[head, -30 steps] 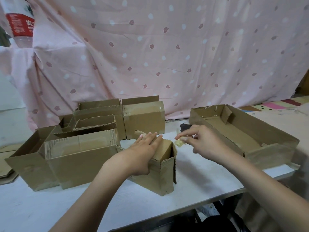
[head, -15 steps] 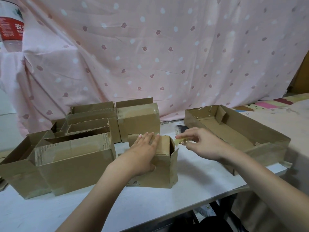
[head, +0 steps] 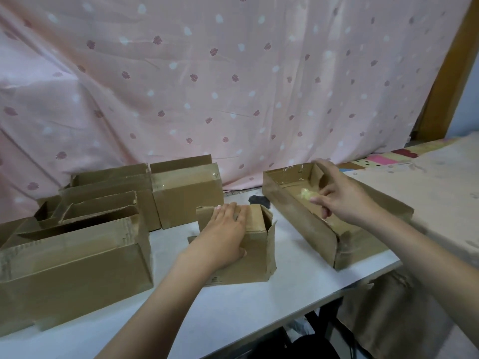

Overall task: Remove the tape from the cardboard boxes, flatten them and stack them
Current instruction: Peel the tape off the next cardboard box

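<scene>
A small cardboard box (head: 255, 248) lies on its side in the middle of the white table (head: 259, 307), its open end facing right. My left hand (head: 224, 233) rests flat on top of it, pressing it down. My right hand (head: 337, 195) hovers over the long shallow cardboard tray (head: 298, 216) at the right, fingers loosely spread. A crumpled yellowish wad of tape (head: 305, 194) is right at my fingertips inside the tray; I cannot tell whether the fingers still touch it.
Several open cardboard boxes crowd the left: a large one (head: 77, 265) in front, more behind (head: 108, 187), and a taped one (head: 188, 195) at the back centre. A pink patterned curtain (head: 233, 86) hangs behind. The table edge runs near my arms.
My right hand has carried the tape wad from beside the small box to over the tray at the right. My left hand has stayed on the small box, which now lies on its side.
</scene>
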`<state>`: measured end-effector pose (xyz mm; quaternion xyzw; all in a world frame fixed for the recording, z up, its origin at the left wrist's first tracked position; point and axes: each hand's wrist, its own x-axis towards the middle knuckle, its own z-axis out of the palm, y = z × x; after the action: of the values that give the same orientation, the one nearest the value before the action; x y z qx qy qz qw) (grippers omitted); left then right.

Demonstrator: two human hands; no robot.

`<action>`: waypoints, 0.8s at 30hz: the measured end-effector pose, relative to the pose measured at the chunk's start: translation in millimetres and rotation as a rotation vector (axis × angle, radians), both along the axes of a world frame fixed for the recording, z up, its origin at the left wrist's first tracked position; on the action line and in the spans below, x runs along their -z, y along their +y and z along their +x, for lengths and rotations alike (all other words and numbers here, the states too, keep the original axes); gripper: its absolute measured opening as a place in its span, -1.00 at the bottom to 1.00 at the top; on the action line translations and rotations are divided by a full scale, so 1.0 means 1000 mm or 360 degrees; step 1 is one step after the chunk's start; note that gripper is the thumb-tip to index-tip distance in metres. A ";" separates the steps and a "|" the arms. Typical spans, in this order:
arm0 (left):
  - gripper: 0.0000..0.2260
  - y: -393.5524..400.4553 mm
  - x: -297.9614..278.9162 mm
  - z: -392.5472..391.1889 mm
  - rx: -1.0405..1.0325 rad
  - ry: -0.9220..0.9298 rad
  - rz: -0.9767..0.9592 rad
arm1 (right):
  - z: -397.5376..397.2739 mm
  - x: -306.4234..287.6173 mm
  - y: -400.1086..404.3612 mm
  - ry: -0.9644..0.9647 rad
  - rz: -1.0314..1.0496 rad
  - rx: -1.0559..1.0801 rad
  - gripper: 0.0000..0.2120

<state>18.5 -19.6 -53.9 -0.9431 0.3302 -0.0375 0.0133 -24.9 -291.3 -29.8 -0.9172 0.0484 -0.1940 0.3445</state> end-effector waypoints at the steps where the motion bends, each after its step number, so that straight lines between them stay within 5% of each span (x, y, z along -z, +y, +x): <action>1: -0.13 -0.005 0.000 0.002 0.0010 -0.0005 -0.0003 | 0.003 0.001 -0.009 0.0007 -0.0034 0.0059 -0.49; 6: -0.13 -0.023 0.002 0.011 0.0018 0.0001 -0.0014 | 0.026 0.010 -0.049 0.0158 -0.0057 0.0274 -0.85; 15: -0.13 -0.029 0.007 0.013 0.0012 -0.0052 -0.0044 | 0.051 0.038 -0.056 0.0574 -0.0480 0.0141 -0.84; 24: -0.12 -0.025 0.011 0.011 0.0008 -0.0087 -0.0093 | 0.058 0.048 -0.059 0.0595 -0.0495 0.0131 -0.92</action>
<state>29.9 -44.4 -65.1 -0.9408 0.3309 -0.0730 -0.0053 33.6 -350.2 -77.8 -0.9764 0.1182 -0.0399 0.1761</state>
